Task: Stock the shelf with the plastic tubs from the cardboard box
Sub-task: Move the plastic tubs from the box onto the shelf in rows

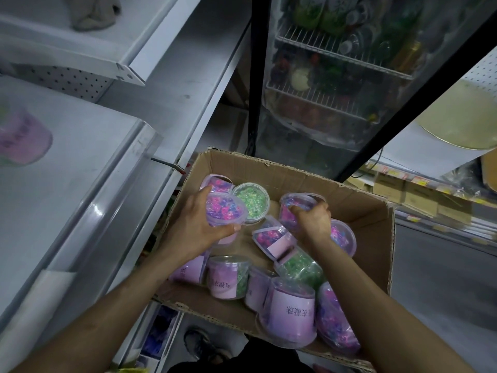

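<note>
The left hand (199,222) is gripping a clear round plastic tub of pink and purple beads (224,210), with fingers and thumb curling around its lidded rim. The right hand (313,219) is clamping from above on a second clear tub of pink and purple beads (294,201), its fingers hooking over the rim. The two hands are apart, both reaching into an open brown cardboard box (360,211), and both held tubs are sitting toward the box's far side. Whether either tub is lifting clear of the bottom cannot be told.

Just right of the left hand's tub, and touching it, a clear tub of green beads (251,201) is standing upright. Between the hands and slightly nearer the person, a tipped tub with a lilac label (271,236) is lying on its side. Nearer the person than both hands, more lilac-labelled tubs (290,313) are crowding the box, some upright and some leaning.

To the left of the left hand, a grey metal shelf (80,184) is running alongside the box. Far out to the left on it, a blurred lilac tub (24,141) is standing. Beyond the hands, past the box's far wall, a glass-door fridge with white wire racks (336,76) is showing bottles and produce. Under the left forearm, a dark shoe (199,343) is resting on the floor.
</note>
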A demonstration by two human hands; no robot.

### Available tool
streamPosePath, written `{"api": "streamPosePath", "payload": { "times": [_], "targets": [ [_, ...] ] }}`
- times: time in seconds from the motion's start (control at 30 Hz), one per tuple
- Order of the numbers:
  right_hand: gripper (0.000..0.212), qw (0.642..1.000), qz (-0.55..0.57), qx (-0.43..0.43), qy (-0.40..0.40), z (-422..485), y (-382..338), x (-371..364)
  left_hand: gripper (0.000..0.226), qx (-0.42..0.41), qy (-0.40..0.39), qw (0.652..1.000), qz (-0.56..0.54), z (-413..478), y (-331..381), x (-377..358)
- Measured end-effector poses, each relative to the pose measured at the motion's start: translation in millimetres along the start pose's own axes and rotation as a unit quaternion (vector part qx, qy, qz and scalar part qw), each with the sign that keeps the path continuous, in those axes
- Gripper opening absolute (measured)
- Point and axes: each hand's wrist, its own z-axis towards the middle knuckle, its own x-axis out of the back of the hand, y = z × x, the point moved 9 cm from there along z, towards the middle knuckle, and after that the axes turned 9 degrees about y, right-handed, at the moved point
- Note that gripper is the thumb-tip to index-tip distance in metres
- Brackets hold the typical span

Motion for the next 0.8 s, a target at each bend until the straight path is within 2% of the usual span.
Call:
{"api": "streamPosePath", "payload": {
  "times": [0.17,0.27,0.37,0.6,0.8],
  "targets": [
    [0.099,0.998,-0.052,-0.02,-0.042,9,-2,-10,0.119,-0.003,0.001,1.0,-0.007,-2,4,-3],
    [0.108,0.995,-0.1,-0.011,-0.027,7,-2,-14,0.122,0.002,0.0,1.0,-0.01,-6,4,-2],
    [0.108,0.994,-0.112,0.005,0.008,0,-3,-11,0.123,0.003,0.005,1.0,-0.011,-9,4,1],
    [0.108,0.997,-0.044,0.033,0.047,-11,1,-2,0.12,-0.018,0.027,0.999,0.005,-12,7,14],
    [0.107,0.993,0.057,0.103,0.026,-32,-8,23,0.116,-0.045,0.044,0.998,-0.018,-16,16,24]
  ]
}}
